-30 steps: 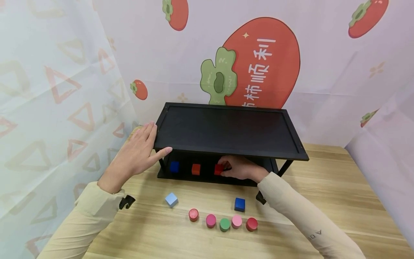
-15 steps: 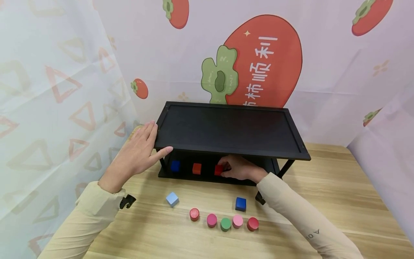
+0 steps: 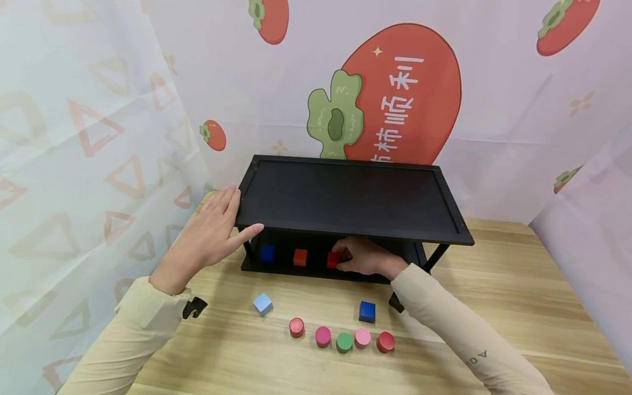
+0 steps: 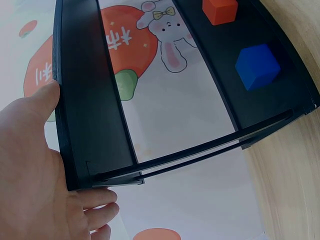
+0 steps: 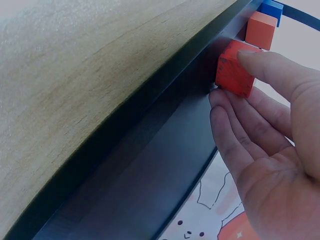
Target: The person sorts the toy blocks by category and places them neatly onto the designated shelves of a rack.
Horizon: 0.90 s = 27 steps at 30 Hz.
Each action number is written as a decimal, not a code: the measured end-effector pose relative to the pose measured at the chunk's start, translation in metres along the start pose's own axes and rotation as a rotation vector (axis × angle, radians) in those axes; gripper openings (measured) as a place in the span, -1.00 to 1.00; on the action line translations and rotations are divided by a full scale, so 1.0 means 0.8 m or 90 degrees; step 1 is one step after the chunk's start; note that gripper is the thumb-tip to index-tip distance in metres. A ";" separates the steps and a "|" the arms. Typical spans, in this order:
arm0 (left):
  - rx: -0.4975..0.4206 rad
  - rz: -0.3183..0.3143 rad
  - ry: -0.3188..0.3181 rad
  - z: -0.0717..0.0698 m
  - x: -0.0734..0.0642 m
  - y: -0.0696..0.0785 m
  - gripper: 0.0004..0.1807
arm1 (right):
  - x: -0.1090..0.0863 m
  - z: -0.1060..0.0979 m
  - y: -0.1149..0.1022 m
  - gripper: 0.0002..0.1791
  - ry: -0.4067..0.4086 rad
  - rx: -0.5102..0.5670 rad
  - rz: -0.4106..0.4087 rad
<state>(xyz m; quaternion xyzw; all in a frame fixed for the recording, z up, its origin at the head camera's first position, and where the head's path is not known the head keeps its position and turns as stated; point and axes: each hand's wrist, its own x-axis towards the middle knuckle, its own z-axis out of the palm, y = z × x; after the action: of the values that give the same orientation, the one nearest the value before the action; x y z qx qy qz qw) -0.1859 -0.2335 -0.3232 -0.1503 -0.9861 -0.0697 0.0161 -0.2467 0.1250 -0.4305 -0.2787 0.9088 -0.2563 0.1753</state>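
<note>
A black two-tier shelf [image 3: 345, 195] stands on the wooden table. My left hand [image 3: 209, 227] rests on the left end of its top board, fingers straight and thumb along the front edge; in the left wrist view the left hand [image 4: 47, 165] lies against the board's corner. Under the top board my right hand [image 3: 365, 256] pinches a red cube [image 3: 333, 259] on the lower board. Seen from the right wrist, the thumb presses one face of the red cube [image 5: 235, 70]. Left of it on that board sit an orange-red cube [image 3: 300, 257] and a blue cube [image 3: 267, 253].
On the table before the shelf lie a light blue cube [image 3: 263, 304] and a dark blue cube [image 3: 367, 311]. Nearer me is a row of several round blocks, among them a green one [image 3: 344, 342] and a pink one [image 3: 362, 337]. A printed cloth [image 3: 494, 109] hangs behind.
The view has shifted very slightly since a second ago. Both hands and the cubes otherwise keep their places, the right hand still on the red cube.
</note>
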 end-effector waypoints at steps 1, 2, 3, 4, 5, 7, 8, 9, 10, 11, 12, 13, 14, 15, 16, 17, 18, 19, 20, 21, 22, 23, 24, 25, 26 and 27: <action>0.001 0.000 0.000 0.000 0.000 0.000 0.10 | 0.000 0.000 0.000 -0.58 0.000 -0.001 -0.002; 0.001 0.001 -0.001 0.000 0.000 0.000 0.10 | 0.000 0.000 0.000 -0.58 0.000 0.001 -0.001; 0.001 0.001 -0.001 0.000 0.000 0.000 0.10 | -0.001 0.000 -0.001 -0.57 0.000 0.001 -0.001; 0.002 0.001 -0.002 0.000 0.000 0.000 0.10 | -0.002 -0.001 -0.001 -0.56 -0.001 0.001 0.001; 0.002 0.001 -0.002 0.000 0.000 0.000 0.10 | -0.003 -0.002 -0.002 -0.55 -0.002 0.003 0.005; 0.000 0.001 -0.002 0.000 -0.001 0.000 0.11 | -0.007 -0.004 -0.004 -0.53 -0.004 0.009 0.016; 0.000 0.001 -0.002 0.000 -0.001 0.000 0.11 | -0.009 -0.006 -0.004 -0.52 -0.005 0.009 0.019; 0.000 0.001 -0.002 0.000 -0.001 0.000 0.11 | -0.012 -0.007 -0.004 -0.52 -0.005 0.007 0.019; 0.000 0.001 -0.001 0.000 -0.001 0.000 0.11 | -0.016 -0.009 -0.005 -0.51 -0.006 0.006 0.020; 0.000 0.001 0.000 0.000 -0.001 0.000 0.10 | -0.019 -0.011 -0.005 -0.51 -0.007 0.003 0.016; 0.000 0.001 0.001 0.000 -0.001 0.000 0.10 | -0.023 -0.013 -0.004 -0.51 -0.007 -0.001 0.011; 0.000 0.001 0.002 0.000 -0.001 0.000 0.10 | -0.028 -0.014 -0.004 -0.52 -0.007 -0.007 0.004; -0.001 0.001 0.003 0.000 -0.001 0.000 0.11 | -0.033 -0.016 -0.004 -0.52 -0.007 -0.016 -0.007; -0.001 0.001 0.003 0.001 -0.001 0.000 0.11 | -0.038 -0.017 -0.003 -0.53 -0.006 -0.025 -0.017; -0.001 0.001 0.004 0.001 -0.001 0.000 0.11 | -0.044 -0.018 -0.003 -0.54 -0.005 -0.030 -0.024; -0.003 0.001 0.006 0.001 -0.001 0.000 0.11 | -0.050 -0.019 -0.003 -0.55 -0.005 -0.036 -0.031; -0.004 0.001 0.007 0.001 -0.001 0.000 0.11 | -0.055 -0.020 -0.004 -0.55 -0.005 -0.045 -0.040; -0.005 0.001 0.008 0.001 -0.001 0.000 0.12 | -0.061 -0.020 -0.004 -0.57 -0.007 -0.050 -0.046; -0.006 0.002 0.009 0.001 -0.001 0.000 0.12 | -0.066 -0.021 -0.004 -0.58 -0.010 -0.053 -0.052; -0.007 0.001 0.011 0.002 -0.001 -0.001 0.12 | -0.072 -0.021 -0.004 -0.59 -0.015 -0.055 -0.057; -0.007 0.001 0.012 0.002 -0.001 -0.001 0.12 | -0.077 -0.022 -0.004 -0.60 -0.019 -0.052 -0.062; -0.008 0.001 0.013 0.002 -0.001 -0.001 0.12 | -0.082 -0.022 -0.004 -0.61 -0.023 -0.053 -0.072; -0.009 0.003 0.013 0.002 -0.001 -0.001 0.12 | -0.087 -0.022 -0.004 -0.61 -0.026 -0.052 -0.081; -0.009 0.002 0.013 0.002 -0.001 -0.001 0.12 | -0.092 -0.022 -0.004 -0.62 -0.029 -0.050 -0.088; -0.010 0.003 0.013 0.003 -0.001 -0.001 0.12 | -0.096 -0.021 -0.003 -0.62 -0.031 -0.047 -0.096; -0.012 0.002 0.013 0.003 -0.001 -0.001 0.12 | -0.101 -0.020 -0.003 -0.63 -0.033 -0.043 -0.100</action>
<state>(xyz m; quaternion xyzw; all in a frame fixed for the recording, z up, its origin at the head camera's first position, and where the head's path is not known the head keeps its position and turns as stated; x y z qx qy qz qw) -0.1854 -0.2341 -0.3255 -0.1514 -0.9849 -0.0808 0.0247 -0.1900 0.1776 -0.4018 -0.3614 0.8874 -0.2313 0.1684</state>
